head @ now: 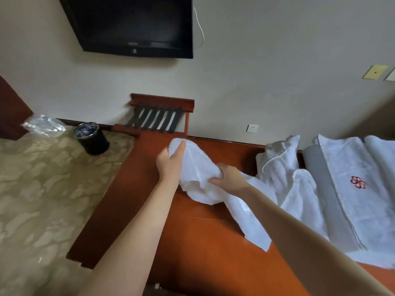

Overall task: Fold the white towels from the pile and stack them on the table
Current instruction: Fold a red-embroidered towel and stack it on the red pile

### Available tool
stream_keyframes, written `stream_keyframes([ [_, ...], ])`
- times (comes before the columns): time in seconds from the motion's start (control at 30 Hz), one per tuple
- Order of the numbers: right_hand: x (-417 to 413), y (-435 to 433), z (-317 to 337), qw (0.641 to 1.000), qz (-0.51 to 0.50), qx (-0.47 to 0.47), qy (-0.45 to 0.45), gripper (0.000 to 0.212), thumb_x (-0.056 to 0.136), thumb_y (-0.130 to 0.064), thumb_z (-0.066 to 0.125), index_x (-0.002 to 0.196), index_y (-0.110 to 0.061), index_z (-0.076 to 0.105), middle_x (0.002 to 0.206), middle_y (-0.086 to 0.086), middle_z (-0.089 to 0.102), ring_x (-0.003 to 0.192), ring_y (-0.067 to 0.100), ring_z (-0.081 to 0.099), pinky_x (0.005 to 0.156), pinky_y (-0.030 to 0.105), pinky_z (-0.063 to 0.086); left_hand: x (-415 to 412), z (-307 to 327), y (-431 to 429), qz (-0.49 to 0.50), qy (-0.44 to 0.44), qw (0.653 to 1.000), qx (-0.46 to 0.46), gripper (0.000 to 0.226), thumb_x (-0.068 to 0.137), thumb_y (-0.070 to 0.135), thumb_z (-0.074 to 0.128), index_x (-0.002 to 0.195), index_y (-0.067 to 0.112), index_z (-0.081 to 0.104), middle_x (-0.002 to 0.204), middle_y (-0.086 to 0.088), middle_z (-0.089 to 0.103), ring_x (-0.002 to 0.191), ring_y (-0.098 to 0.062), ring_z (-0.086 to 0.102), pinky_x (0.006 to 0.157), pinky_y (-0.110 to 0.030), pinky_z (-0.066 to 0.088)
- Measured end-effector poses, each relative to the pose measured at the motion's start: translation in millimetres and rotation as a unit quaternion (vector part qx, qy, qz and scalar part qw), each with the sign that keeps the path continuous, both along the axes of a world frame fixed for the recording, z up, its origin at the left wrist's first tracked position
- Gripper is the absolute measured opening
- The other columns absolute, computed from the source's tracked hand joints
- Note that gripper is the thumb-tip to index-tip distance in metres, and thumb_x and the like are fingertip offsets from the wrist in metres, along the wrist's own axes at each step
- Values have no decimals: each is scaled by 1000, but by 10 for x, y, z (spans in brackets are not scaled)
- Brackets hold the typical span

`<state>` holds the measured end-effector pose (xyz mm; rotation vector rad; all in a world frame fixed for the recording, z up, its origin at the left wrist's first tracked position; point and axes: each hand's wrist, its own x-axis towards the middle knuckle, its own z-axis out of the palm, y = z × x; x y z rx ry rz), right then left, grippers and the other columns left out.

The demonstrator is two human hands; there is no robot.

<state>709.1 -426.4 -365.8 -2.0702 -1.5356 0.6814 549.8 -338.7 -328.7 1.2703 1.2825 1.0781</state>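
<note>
Trouble looks likeliest if the bunched white towel [198, 169], pinched by the left hand [171, 161] and clutched by the right hand [228, 178] near the table's [192, 253] far edge, folds crookedly because its trailing end drags.

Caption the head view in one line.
A crumpled white towel gripped by the left hand and right hand over the wooden table, towel pile alongside.

No words could be read: the television's [132, 22] lettering was too blurred, and a white towel [342, 161] bore only a red flower-shaped emblem [358, 182].
</note>
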Motion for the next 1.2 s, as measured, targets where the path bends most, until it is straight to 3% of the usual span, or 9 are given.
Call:
stream_keyframes([
  [0.17,-303,381,-77,996,4,41,85,23,76,-29,78,85,-24,57,77,-15,55,70,2,51,60,14,34,-523,-115,357,51,2,999,-14,20,85,44,66,72,34,54,77,12,60,74,-3,58,62,-21,45],
  [0.33,-720,753,-110,987,31,18,157,25,72,-29,82,72,-21,59,68,-12,55,59,2,50,54,14,37,-1063,-40,784,45,33,998,-2,19,84,41,67,73,27,61,76,9,63,73,-7,60,58,-20,44],
  [0.47,-1034,1183,-7,988,31,-5,154,26,70,-33,83,80,-24,61,73,-15,59,62,-6,56,53,10,42,-1283,-13,1286,14,25,1000,5,17,85,43,65,74,31,61,77,11,65,74,-4,62,57,-18,47],
  [0.63,-1447,1457,-188,992,-39,-22,120,26,69,-31,83,83,-27,62,74,-15,58,63,0,55,51,8,39,-1614,-385,1948,-66,54,996,-32,24,83,45,66,78,22,63,82,0,68,84,-19,66,73,-35,55],
  [0.73,-1732,1605,-268,993,-62,-37,94,24,71,-24,80,81,-27,59,76,-15,57,67,1,53,53,7,38,-1873,-659,2180,-69,94,992,-55,42,82,48,66,87,6,65,89,-13,67,83,-26,64,76,-42,55],
  [0.87,-1983,1671,-409,992,-58,-94,56,36,72,-18,77,106,-21,64,86,-11,57,81,11,55,63,15,40,-2080,-971,2295,-93,211,973,-9,27,86,37,59,98,13,54,89,0,58,90,-29,59,71,-35,45],
  [0.97,-2091,1557,-589,980,4,-200,10,53,75,-23,78,123,-22,58,108,-6,60,100,14,58,86,24,49,-2160,-1270,2249,-228,328,917,-9,48,90,26,53,136,21,41,126,-4,54,107,-28,54,84,-36,45],
  [1.1,-2151,1339,-803,960,34,-275,28,55,79,-31,75,129,-20,55,122,-3,59,111,15,56,94,25,46,-2244,-1582,1961,-392,525,755,-31,63,85,46,54,139,21,32,136,-7,35,118,-29,40,83,-34,40],
  [1.2,-2095,1229,-842,979,-50,-196,32,42,85,-32,69,124,-21,56,117,-3,61,107,15,58,89,25,48,-2178,-1526,1904,-347,558,748,91,55,79,48,62,121,17,45,150,-5,15,134,-30,19,98,-39,34],
])
